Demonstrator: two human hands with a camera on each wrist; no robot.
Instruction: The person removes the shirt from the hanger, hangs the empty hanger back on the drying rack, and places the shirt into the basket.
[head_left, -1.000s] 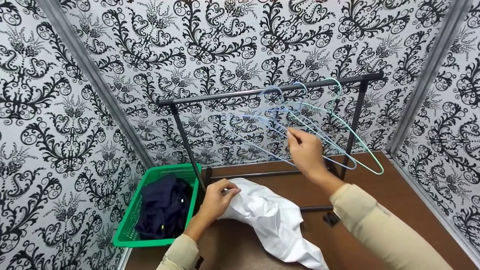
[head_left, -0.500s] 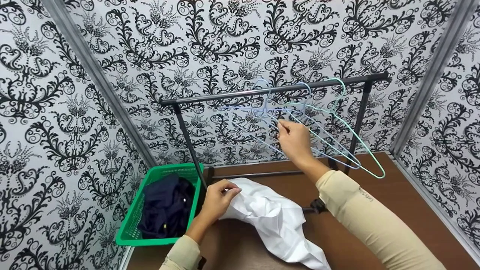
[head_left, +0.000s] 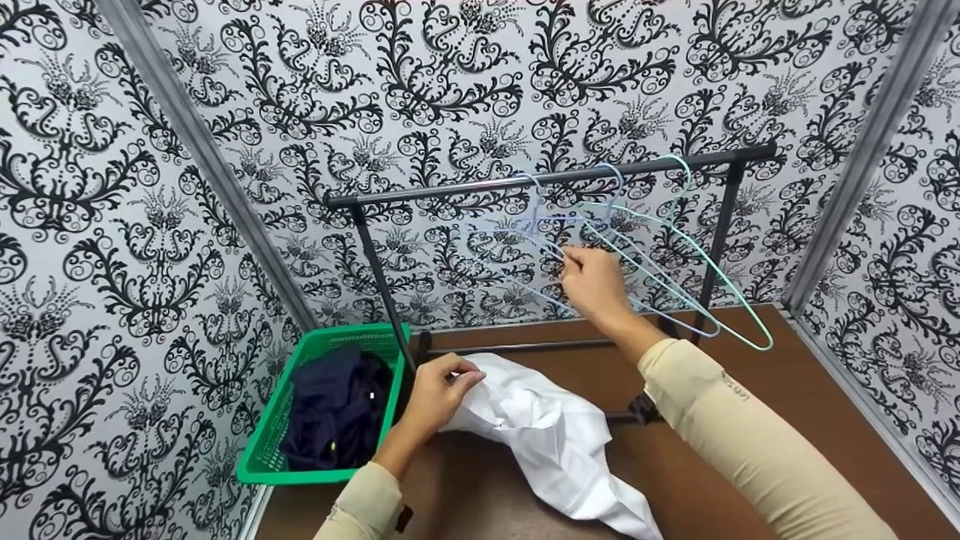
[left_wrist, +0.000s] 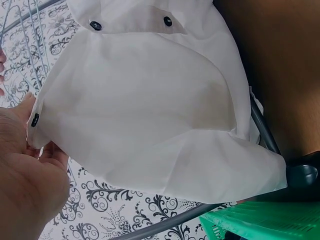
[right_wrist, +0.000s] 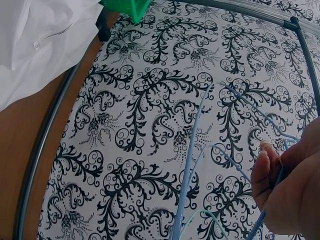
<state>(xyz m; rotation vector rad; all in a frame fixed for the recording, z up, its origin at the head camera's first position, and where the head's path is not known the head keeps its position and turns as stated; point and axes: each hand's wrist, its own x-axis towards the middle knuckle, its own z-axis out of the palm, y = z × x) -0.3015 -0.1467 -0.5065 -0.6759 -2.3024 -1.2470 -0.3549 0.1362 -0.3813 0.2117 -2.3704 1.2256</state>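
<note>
My left hand (head_left: 439,396) pinches the edge of a white buttoned garment (head_left: 551,435), which drapes down over the table toward the front. Dark buttons show on the garment (left_wrist: 135,90) in the left wrist view, one of them right by the thumb. Higher up, my right hand (head_left: 595,283) pinches one sloping arm of a blue wire hanger (right_wrist: 189,155). That hanger's hook overlaps the rack's top rod in the head view. To its right, a second blue hanger (head_left: 619,184) and a mint green hanger (head_left: 720,266) hang from the rod.
The black clothes rack (head_left: 442,191) spans the back of the brown table (head_left: 750,420). At the left stands a green plastic basket (head_left: 300,477) holding dark navy cloth (head_left: 330,412). Patterned walls (head_left: 315,90) close in the back and sides.
My right hand has moved left with the blue hanger, whose hook rose above the rod and then came down to its level. My left hand has stayed on the white garment.
</note>
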